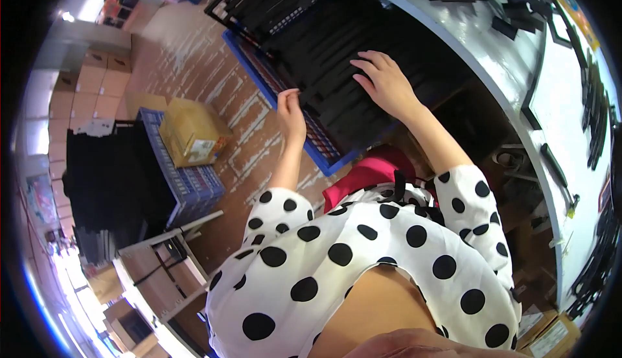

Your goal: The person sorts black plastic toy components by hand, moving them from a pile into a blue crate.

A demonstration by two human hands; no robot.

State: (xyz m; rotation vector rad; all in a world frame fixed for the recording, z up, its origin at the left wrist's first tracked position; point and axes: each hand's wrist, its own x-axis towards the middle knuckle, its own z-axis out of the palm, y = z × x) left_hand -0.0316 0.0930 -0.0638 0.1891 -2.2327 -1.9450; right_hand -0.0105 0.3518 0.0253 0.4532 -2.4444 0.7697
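A large blue crate (327, 165) stands on the floor before me, filled with long black strips (330, 92) laid in rows. My right hand (387, 89) hovers over the strips with its fingers spread and nothing held. At the crate's left edge is my left hand (292, 117), seen from its thumb side. Its fingers are loosely bent, and no object shows in them. Whether its fingertips touch the strips is hard to see.
To the right runs a pale worktable (512, 92) with black pieces and a hammer (558, 167) on it. On the left, a cardboard box (194, 131) rests on blue crates (201, 193) beside a black stack (116, 176). A red stool seat (372, 170) is close to my body.
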